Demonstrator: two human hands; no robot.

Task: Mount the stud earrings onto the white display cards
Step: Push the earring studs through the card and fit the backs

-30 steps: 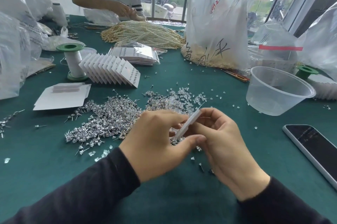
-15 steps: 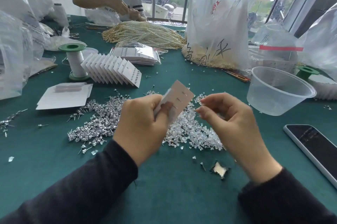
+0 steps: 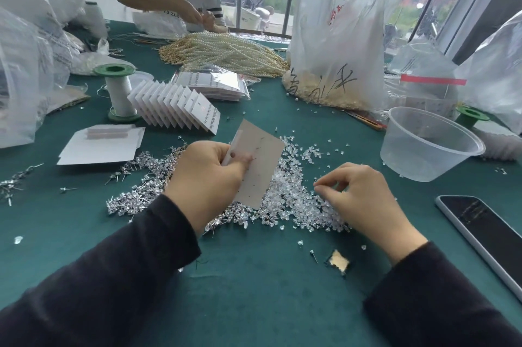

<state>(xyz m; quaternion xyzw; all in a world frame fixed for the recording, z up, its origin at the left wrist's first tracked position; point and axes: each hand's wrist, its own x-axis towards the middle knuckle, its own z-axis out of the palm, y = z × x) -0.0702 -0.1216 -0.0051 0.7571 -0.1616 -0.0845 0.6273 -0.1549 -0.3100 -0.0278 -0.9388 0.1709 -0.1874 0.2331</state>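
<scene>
Display card [image 3: 262, 160] is gripped in the left hand [image 3: 206, 177]. Right hand [image 3: 364, 200] pinches its fingertips together over the clear backs [image 3: 299, 205]; I cannot tell whether it holds one.

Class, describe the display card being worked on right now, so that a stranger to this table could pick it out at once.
Start at the green table and find the glittering heap of stud earrings at its middle. Above that heap the left hand grips one display card, tilted. Unlike the fanned row of cards behind, it is off the table and alone.
</scene>
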